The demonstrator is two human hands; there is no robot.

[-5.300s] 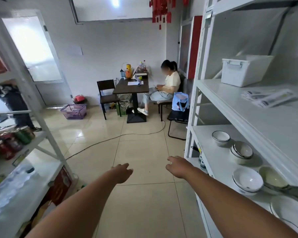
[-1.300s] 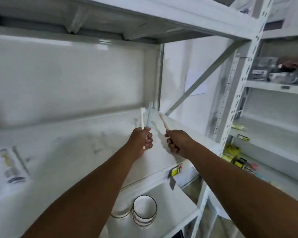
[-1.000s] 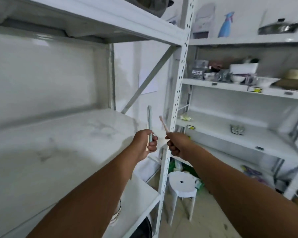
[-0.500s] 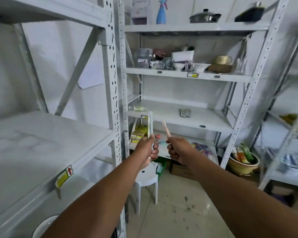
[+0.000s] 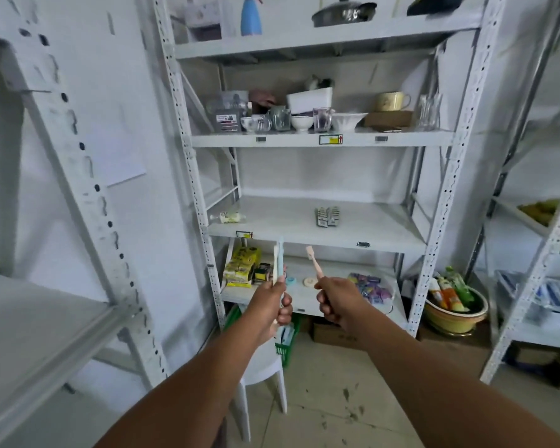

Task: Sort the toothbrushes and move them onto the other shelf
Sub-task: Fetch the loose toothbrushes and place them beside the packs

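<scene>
While the left hand [image 5: 274, 297] curls around two pale toothbrushes [image 5: 278, 260] and the right hand [image 5: 333, 300] pinches a pink toothbrush [image 5: 314, 261], both held upright, the carrying step looks underway; next comes reaching forward to lay them on the middle shelf [image 5: 304, 221] just beyond.

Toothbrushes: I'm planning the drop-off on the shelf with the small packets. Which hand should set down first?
Probably the right hand: it holds a single pink toothbrush, nearer the bare middle of that shelf. The left hand grips two toothbrushes together, so release is fiddlier.
</scene>
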